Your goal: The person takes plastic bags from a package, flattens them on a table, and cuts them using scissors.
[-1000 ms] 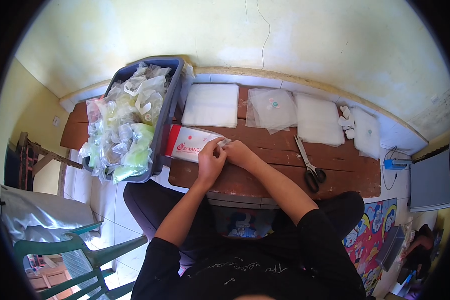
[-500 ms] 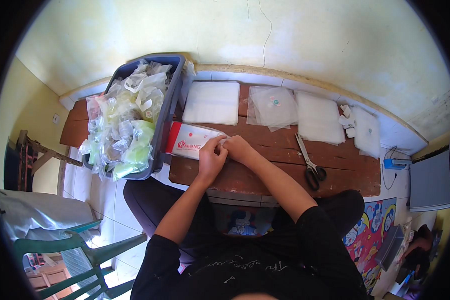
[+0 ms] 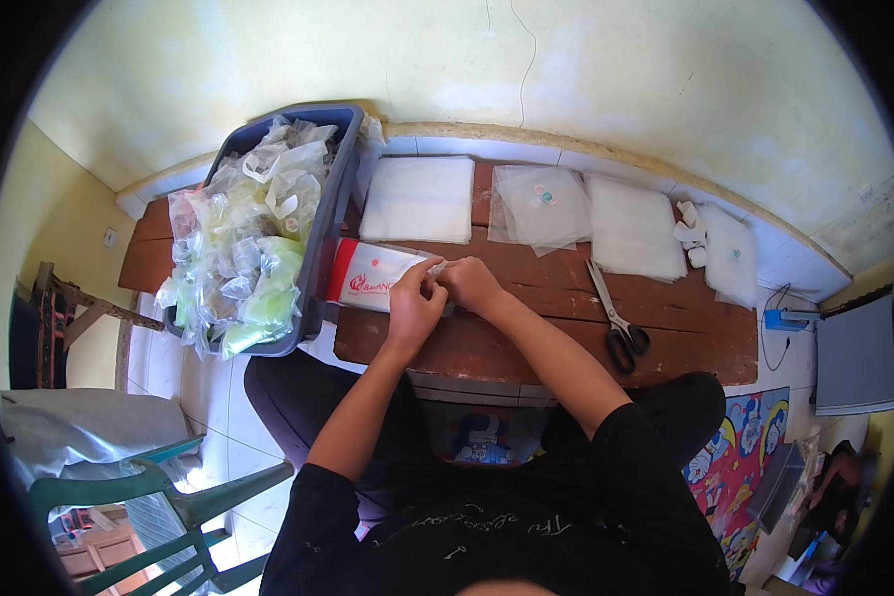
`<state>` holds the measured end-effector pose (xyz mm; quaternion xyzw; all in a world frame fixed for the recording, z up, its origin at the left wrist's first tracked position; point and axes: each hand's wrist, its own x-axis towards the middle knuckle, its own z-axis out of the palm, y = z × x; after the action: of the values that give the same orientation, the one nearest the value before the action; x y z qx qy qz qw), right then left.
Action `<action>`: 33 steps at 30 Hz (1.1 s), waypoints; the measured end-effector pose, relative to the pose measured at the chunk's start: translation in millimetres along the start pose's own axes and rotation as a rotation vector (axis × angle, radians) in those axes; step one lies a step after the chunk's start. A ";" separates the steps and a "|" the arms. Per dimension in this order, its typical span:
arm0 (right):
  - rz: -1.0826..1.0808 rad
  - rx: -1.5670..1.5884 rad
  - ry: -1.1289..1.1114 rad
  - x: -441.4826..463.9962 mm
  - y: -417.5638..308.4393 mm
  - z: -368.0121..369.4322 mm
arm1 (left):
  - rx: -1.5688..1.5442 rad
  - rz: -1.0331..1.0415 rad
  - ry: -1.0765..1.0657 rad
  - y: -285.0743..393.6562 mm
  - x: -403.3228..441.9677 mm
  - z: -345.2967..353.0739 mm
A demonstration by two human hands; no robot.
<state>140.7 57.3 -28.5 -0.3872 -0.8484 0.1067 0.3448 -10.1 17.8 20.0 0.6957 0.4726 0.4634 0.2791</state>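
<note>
- Fingers of our left hand (image 3: pixel 416 303) and right hand (image 3: pixel 471 285) pinched the right end of the printed packet (image 3: pixel 371 281) on the counter (image 3: pixel 690 323); they hid exactly which fold.
- Thin plastic, we judged, called for small, close pinches—no hard tug—with the packet kept flat.
- Leftward, the tub (image 3: pixel 343 189) crowded the packet; behind lay a bag stack (image 3: pixel 417 202). Rightward gave more room—up to the scissors (image 3: pixel 611 313), handles near the front edge.
</note>
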 end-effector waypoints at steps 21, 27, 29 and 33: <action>0.160 0.083 0.224 -22.3 -20.4 -8.3 | 0.377 0.177 -0.092 -5.2 -1.1 7.7; 0.145 0.097 0.202 -23.5 -22.5 -16.3 | 0.419 0.151 -0.094 -5.6 -0.8 9.6; 0.150 0.082 0.202 -26.3 -19.5 -12.5 | 0.445 0.140 -0.105 -6.2 -1.9 11.1; 0.166 0.093 0.194 -27.0 -18.8 -11.2 | 0.440 0.147 -0.099 -9.5 -1.3 13.4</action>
<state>149.6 23.9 -25.3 -0.4481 -0.7703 0.1360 0.4328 -1.9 21.0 6.1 0.7942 0.4962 0.3335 0.1091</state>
